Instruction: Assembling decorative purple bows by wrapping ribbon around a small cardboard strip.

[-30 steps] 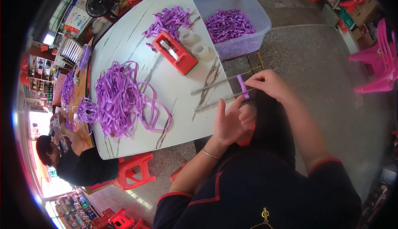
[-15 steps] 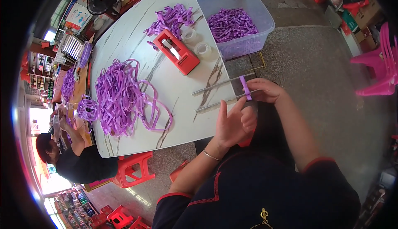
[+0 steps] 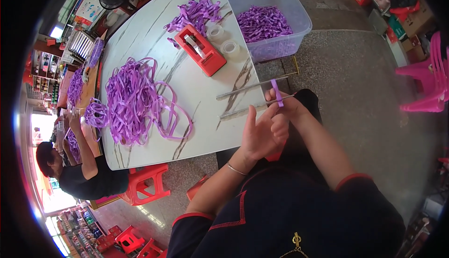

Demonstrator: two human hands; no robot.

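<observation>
Two thin metal rods stick out past the table's right edge, side by side. A purple ribbon spans them near their free ends. My right hand is at the rod ends, its fingers bent around the ribbon from behind and partly hidden by it. My left hand is just below, thumb raised and apart, index finger reaching to the ribbon's lower end, the other fingers curled; I see nothing in its palm. A large heap of loose purple ribbon lies on the table to the left.
On the marble-patterned table stand a red tape dispenser, clear tape rolls and a pile of purple ribbon pieces. A clear plastic bin holds many more. At left a co-worker sits near a red stool.
My right hand has shifted left and turned, its fingers now behind the ribbon between the rods. My left hand stays nearly in place. The whole view has shifted slightly.
</observation>
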